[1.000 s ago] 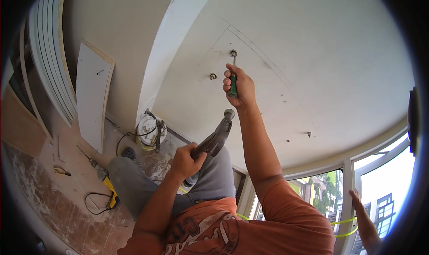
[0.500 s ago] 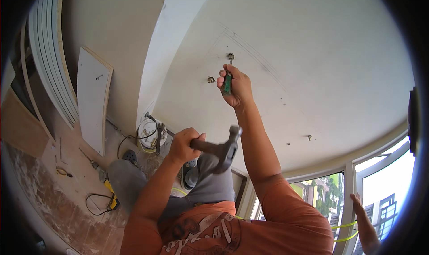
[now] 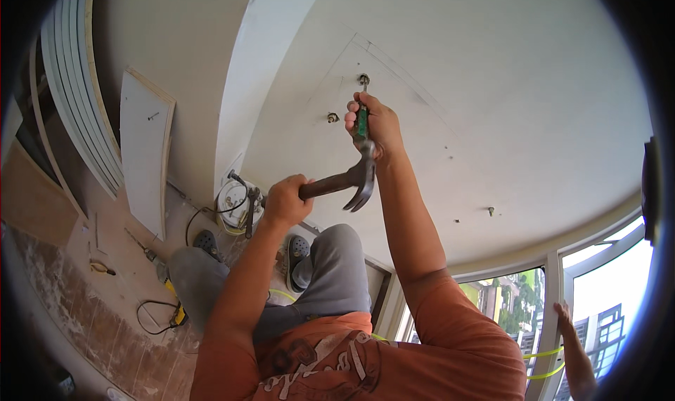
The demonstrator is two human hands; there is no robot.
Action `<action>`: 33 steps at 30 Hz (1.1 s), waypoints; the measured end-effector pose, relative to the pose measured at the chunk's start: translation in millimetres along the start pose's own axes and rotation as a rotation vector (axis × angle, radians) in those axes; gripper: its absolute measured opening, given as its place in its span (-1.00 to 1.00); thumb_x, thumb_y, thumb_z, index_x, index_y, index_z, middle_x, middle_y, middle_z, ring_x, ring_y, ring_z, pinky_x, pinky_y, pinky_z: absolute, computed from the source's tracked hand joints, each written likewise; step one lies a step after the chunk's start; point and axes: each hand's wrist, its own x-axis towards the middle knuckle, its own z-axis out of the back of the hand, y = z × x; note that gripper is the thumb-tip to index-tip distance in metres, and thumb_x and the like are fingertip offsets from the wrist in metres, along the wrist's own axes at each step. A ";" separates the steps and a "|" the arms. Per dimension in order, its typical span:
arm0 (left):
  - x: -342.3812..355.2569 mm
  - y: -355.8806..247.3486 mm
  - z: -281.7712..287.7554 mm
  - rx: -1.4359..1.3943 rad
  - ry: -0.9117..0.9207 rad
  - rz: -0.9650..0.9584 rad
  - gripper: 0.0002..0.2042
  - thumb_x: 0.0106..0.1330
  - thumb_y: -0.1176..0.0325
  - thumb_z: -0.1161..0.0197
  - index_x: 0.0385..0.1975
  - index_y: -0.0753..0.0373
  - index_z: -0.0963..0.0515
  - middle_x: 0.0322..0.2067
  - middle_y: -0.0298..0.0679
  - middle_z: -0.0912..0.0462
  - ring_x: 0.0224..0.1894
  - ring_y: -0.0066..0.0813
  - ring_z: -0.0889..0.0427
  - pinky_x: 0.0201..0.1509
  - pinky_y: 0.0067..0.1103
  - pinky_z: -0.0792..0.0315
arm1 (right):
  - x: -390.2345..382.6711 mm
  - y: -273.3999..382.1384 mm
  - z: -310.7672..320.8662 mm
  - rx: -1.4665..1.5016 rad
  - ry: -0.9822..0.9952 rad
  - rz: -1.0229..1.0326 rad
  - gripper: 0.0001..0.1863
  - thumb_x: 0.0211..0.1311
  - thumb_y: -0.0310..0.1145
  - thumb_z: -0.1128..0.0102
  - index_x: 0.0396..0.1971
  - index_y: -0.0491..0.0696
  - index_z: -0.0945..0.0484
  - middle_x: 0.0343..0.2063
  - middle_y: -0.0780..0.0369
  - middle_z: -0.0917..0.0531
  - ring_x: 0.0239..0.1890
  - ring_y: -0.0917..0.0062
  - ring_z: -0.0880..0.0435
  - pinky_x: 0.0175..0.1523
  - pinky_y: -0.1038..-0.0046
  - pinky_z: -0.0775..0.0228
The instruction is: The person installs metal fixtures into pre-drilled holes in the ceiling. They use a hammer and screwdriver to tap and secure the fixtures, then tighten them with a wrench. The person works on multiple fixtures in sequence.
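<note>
My left hand (image 3: 285,202) grips the handle of a claw hammer (image 3: 333,184), fingers wrapped round it. The hammer's striking face is at the butt of a screwdriver (image 3: 362,122) with a green handle. Closed around that screwdriver, my right hand (image 3: 382,125) holds it against the pale wall. Its tip sits at a hole with a fitting (image 3: 363,79); how deep it goes I cannot tell. A second metal fitting (image 3: 332,118) sticks out of the wall to the lower left. Pencil lines run over the wall nearby.
A white bucket (image 3: 232,202) with tools stands by the wall corner. White boards (image 3: 145,155) lean at left. A yellow-and-black power tool (image 3: 176,309) with a cord lies on the dusty floor. Another person's arm (image 3: 575,352) reaches to the window frame at right.
The hammer has swung up from below, and its head now meets the screwdriver's butt. My right hand still holds the screwdriver at the hole. The view has shifted slightly.
</note>
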 end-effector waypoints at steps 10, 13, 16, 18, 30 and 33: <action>-13.1 -9.4 13.5 -0.071 0.015 0.002 -0.82 0.14 0.46 -0.32 -0.56 0.26 -0.43 -0.61 -0.04 -0.51 -0.50 0.10 -0.54 -0.45 -0.27 -0.41 | -3.7 -3.8 8.8 0.117 -0.035 -0.031 -0.83 0.39 -0.39 0.03 -0.20 -0.21 -0.37 -0.53 0.23 -0.50 -0.57 0.49 -0.54 -0.53 0.52 -0.48; -53.3 -30.7 29.5 -0.284 0.052 0.006 -0.74 0.22 0.40 -0.34 -0.58 0.25 -0.37 -0.65 -0.09 -0.41 -0.61 0.00 -0.43 -0.53 -0.34 -0.31 | -8.4 -2.0 13.5 0.128 0.012 -0.049 -0.79 0.42 -0.34 0.06 -0.17 -0.21 -0.37 -0.52 0.24 -0.51 -0.61 0.51 -0.54 -0.57 0.54 -0.44; -103.0 -25.3 40.8 -0.302 0.077 0.096 -0.74 0.21 0.43 -0.34 -0.59 0.26 -0.37 -0.68 -0.11 -0.39 -0.64 -0.08 -0.40 -0.55 -0.37 -0.29 | -70.1 -12.2 4.4 -0.150 0.144 -0.052 -0.74 0.45 -0.27 0.09 -0.14 -0.19 -0.37 -0.51 0.26 -0.51 -0.67 0.53 -0.53 -0.62 0.56 -0.37; -144.0 3.7 30.4 -0.341 0.085 0.252 -0.76 0.22 0.41 -0.33 -0.58 0.29 -0.41 -0.69 -0.09 -0.43 -0.64 -0.06 -0.44 -0.54 -0.36 -0.32 | -115.1 -20.9 2.9 -0.273 0.101 -0.026 -0.68 0.45 -0.23 0.05 -0.08 -0.21 -0.39 -0.51 0.27 -0.51 -0.74 0.59 -0.47 -0.67 0.58 -0.28; -121.2 10.4 17.2 0.405 0.555 0.768 -0.72 0.12 0.22 -0.32 -0.34 0.32 -0.55 -0.39 0.06 -0.65 -0.25 0.11 -0.64 -0.15 -0.17 -0.50 | -198.7 -136.7 214.4 0.219 -0.308 -0.349 -0.40 0.33 -0.51 -0.03 0.32 -0.12 -0.06 -0.20 0.08 -0.53 -0.28 0.29 -0.63 -0.17 0.27 -0.55; -140.7 43.6 -4.8 0.428 0.564 0.962 -0.69 0.10 0.24 -0.31 -0.27 0.35 -0.57 -0.30 0.09 -0.66 -0.15 0.11 -0.64 -0.04 -0.19 -0.49 | -203.0 -156.6 207.0 0.274 -0.249 -0.406 -0.37 0.33 -0.55 -0.04 0.35 -0.06 -0.05 -0.18 0.06 -0.56 -0.24 0.27 -0.68 -0.21 0.29 -0.58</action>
